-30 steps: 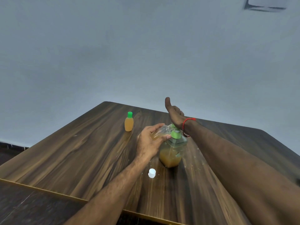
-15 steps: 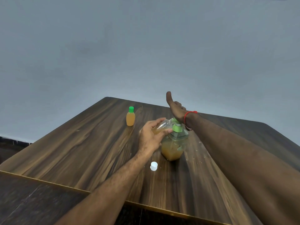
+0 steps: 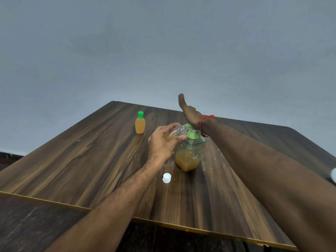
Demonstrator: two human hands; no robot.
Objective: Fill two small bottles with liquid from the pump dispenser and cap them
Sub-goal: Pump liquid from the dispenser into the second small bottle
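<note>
Left hand (image 3: 161, 142) grip: fingers and thumb curled round the open small bottle (image 3: 173, 133), held tilted with its mouth up at the spout of the pump dispenser (image 3: 189, 151). A little amber liquid sits in the low end of the bottle; most of it is clear.

Right hand (image 3: 190, 113): flat, fingers straight, thumb up, heel of the palm pressing on the green pump head (image 3: 192, 134). Nothing gripped, just pushing.

Change over the last second: both hands kept the same pose, the bottle stayed at the spout, the palm stayed on the head. Only the view drifted a bit. I can't tell from these frames whether the fill level rose. Reads as mid-pumping, more strokes likely needed.

Outward: dispenser stands upright mid tabletop (image 3: 91, 160), roughly a third to half full of amber liquid. White cap (image 3: 166, 178) lies loose on the tabletop just in front of the dispenser, near the left wrist; presumably for the bottle in hand. Second small bottle (image 3: 140, 124) stands upright well apart to the far left, full of amber liquid, green cap on.

Judgement: one bottle done, second filling, capping not yet done. Risk: the bottle mouth slipping off the spout mid-stroke; droplets already speckle the tabletop right of the dispenser.
</note>
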